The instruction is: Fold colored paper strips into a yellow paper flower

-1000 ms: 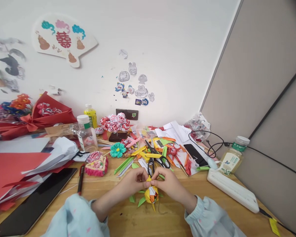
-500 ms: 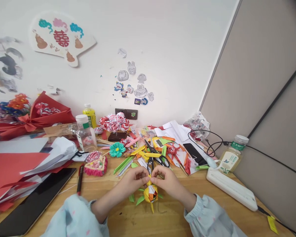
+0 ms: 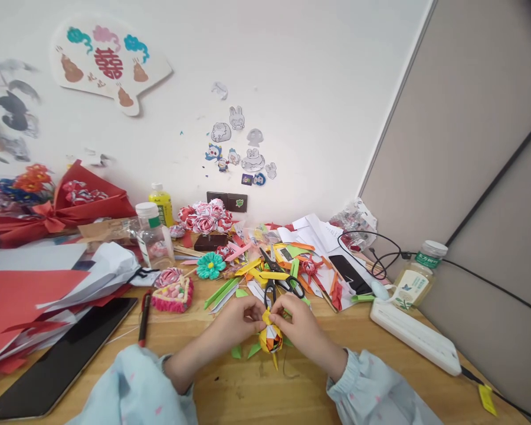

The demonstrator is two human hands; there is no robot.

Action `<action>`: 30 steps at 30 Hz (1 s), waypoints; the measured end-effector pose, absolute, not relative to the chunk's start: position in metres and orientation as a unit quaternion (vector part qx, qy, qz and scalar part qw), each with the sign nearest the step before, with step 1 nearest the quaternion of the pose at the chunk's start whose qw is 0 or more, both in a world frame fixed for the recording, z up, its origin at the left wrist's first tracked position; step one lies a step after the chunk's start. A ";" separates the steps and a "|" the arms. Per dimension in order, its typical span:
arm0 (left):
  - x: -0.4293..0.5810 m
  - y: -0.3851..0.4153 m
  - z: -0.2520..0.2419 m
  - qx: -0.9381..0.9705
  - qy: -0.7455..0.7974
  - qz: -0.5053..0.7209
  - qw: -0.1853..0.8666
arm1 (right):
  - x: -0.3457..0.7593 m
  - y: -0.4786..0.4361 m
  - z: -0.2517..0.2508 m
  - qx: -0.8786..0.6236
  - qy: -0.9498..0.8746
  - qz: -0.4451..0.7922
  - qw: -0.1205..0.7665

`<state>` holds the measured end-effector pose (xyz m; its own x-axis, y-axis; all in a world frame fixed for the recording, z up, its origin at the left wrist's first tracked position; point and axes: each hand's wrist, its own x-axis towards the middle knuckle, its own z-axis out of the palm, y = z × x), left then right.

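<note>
A yellow folded-paper flower (image 3: 271,341), with orange and white inside, hangs low over the wooden table between my hands. My left hand (image 3: 243,317) pinches its upper end from the left, thumb against fingers. From the other side my right hand (image 3: 292,316) pinches the same yellow paper, fingertips close to the left ones. Green paper leaves (image 3: 253,349) show around and below the flower, partly hidden by the hands. Black-handled scissors (image 3: 272,277) lie just beyond my fingertips on a heap of paper strips.
Coloured paper strips (image 3: 225,292) and a phone (image 3: 349,274) lie ahead. At right are a white power strip (image 3: 416,336) and a bottle (image 3: 418,277). A black tablet (image 3: 66,357), a pen (image 3: 144,319) and a heart-shaped box (image 3: 172,295) are at left.
The yellow flower has shifted slightly up toward my fingers, and its lower tip sits a little higher. Both hands keep pinching, with my right hand moved slightly.
</note>
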<state>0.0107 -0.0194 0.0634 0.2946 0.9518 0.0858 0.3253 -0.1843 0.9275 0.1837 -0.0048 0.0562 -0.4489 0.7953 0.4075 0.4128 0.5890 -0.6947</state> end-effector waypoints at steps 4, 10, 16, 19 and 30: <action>0.011 -0.017 0.059 0.671 0.477 0.356 0.442 | 0.187 -0.002 0.059 -0.353 -0.799 0.351 0.339; 0.013 -0.019 0.057 0.667 0.486 0.354 0.439 | 0.191 0.000 0.062 -0.336 -0.786 0.408 0.321; 0.014 -0.022 0.060 0.660 0.494 0.356 0.439 | 0.189 -0.002 0.060 -0.349 -0.777 0.404 0.333; 0.015 -0.023 0.061 0.659 0.491 0.358 0.444 | 0.188 -0.003 0.060 -0.349 -0.778 0.401 0.334; 0.009 -0.024 0.070 0.626 0.457 0.353 0.525 | 0.189 -0.005 0.062 -0.362 -0.792 0.349 0.347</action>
